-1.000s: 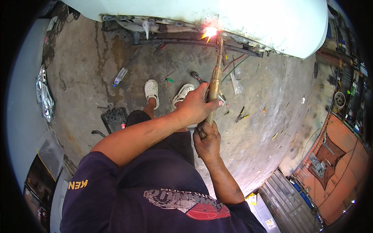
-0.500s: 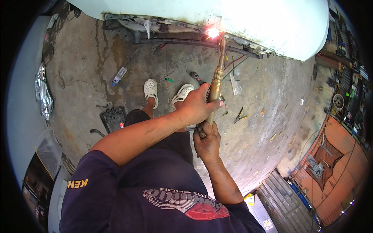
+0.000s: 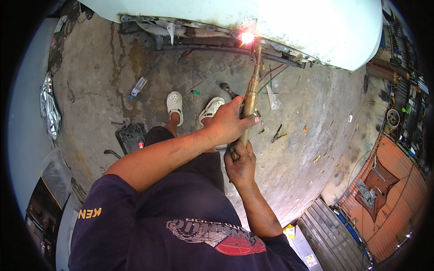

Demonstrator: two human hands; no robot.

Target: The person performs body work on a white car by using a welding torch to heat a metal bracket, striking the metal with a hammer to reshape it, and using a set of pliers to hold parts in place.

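Observation:
Both my hands are closed on a brass gas torch (image 3: 252, 94), which points away from me. My left hand (image 3: 227, 121) wraps its upper handle, thumb lying across the top. Lower down, my right hand (image 3: 242, 165) grips the rear end, by a small brass knob (image 3: 234, 156). At the torch's tip a bright pinkish-white flame (image 3: 247, 38) burns against the exposed lower metal edge (image 3: 210, 32) of a pale car body panel (image 3: 280, 22). Glare hides the exact spot the flame meets. A dark bar (image 3: 217, 48) runs below that edge.
My white clogs (image 3: 174, 103) stand on the stained concrete floor. Around them lie a plastic bottle (image 3: 138, 87), a ratchet (image 3: 227, 88), yellow-handled pliers (image 3: 279, 134) and a black plastic part (image 3: 130, 137). Red and green hoses (image 3: 273, 75) trail under the panel. An orange surface (image 3: 398, 189) lies at right.
Almost nothing differs. The torch and both hands keep their places, with the flame at nearly the same spot; the view has shifted very slightly.

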